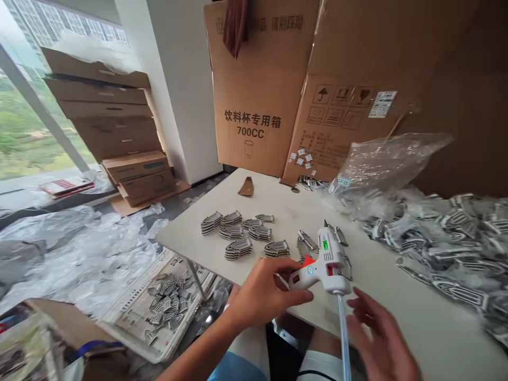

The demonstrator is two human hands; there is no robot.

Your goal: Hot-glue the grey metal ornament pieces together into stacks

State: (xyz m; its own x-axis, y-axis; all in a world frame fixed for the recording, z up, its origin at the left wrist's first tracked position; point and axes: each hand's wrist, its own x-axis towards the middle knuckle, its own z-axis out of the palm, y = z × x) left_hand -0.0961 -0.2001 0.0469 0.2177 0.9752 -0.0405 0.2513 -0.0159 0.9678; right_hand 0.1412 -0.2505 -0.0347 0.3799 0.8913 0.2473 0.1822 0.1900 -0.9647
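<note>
A white glue gun (331, 259) with an orange trigger is held over the table by my left hand (268, 291), whose fingers and thumb close round its handle. Its nozzle points away from me, and a clear glue stick (344, 333) sticks out of its rear end. Just right of the stick is my right hand (377, 330), blurred, with its fingers apart and nothing in them. Beyond the gun, a few loose metal pieces (307, 241) lie partly hidden by it. Several small stacks of flat metal pieces (238, 247) stand left of the gun.
A large heap of metal pieces (464, 254) and a clear plastic bag (384, 159) cover the table's right side. Cardboard boxes (254, 95) stand behind the white table (190, 233). Below its left edge, a tray (130, 317) holds more pieces, near plastic wrap (75, 248).
</note>
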